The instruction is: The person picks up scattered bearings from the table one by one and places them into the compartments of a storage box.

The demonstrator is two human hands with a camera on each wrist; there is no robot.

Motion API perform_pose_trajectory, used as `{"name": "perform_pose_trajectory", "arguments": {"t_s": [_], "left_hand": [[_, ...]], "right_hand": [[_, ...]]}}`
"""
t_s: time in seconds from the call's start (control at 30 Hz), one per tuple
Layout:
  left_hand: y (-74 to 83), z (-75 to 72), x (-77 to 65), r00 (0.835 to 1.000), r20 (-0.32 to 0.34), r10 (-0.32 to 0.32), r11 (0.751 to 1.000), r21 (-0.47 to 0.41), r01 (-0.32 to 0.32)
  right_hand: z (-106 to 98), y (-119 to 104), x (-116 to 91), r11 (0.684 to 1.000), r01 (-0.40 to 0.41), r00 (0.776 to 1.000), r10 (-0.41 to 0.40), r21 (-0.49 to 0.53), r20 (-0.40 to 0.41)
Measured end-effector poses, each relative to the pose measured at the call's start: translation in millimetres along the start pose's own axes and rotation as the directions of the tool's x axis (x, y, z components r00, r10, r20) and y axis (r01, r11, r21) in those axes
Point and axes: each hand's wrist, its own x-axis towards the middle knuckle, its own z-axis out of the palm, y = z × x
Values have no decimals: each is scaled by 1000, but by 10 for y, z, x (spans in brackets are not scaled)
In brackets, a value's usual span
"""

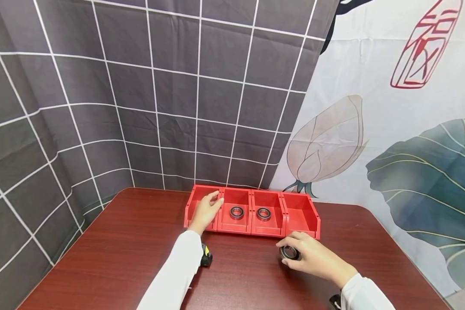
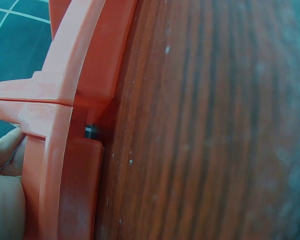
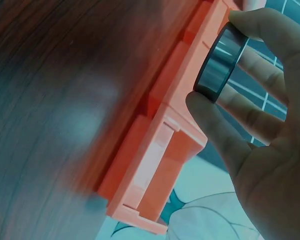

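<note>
In front of the bin row's right half, my right hand (image 1: 314, 256) holds a ball bearing (image 1: 289, 252) between thumb and fingers. The right wrist view shows the bearing's smooth dark outer ring (image 3: 222, 62) pinched at its rims, above the table. My left hand (image 1: 207, 211) is over the leftmost red bin (image 1: 193, 202), its relaxed fingertips at the divider beside the second bin. The left wrist view shows its fingers (image 2: 7, 150) partly hidden behind the bin wall. One bearing (image 1: 237, 212) lies in the second bin (image 1: 236, 227), another bearing (image 1: 263, 214) in the third bin (image 1: 271, 231).
The rightmost red bin (image 1: 300, 219) has its bare floor showing. A black and yellow object (image 1: 206, 255) sits on the brown table (image 1: 240, 275) beside my left sleeve. Something black (image 1: 335, 300) shows by the right cuff. A grey checked curtain (image 1: 174, 103) hangs behind the table.
</note>
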Motion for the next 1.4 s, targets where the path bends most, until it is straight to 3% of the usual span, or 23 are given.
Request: {"name": "perform_pose_trajectory", "arguments": {"t_s": [0.57, 0.87, 1.4], "left_hand": [[-27, 10, 4, 1000, 8, -5, 1000, -8, 5], [-39, 12, 3, 1000, 7, 1, 1000, -14, -1], [-23, 1, 19, 1000, 3, 2, 1000, -10, -2]], "right_hand": [[-75, 225, 16, 990, -132, 990, 128, -51, -66], [-92, 302, 62, 965, -256, 964, 250, -58, -91], [-42, 486, 184, 961, -268, 949, 251, -69, -190]]}}
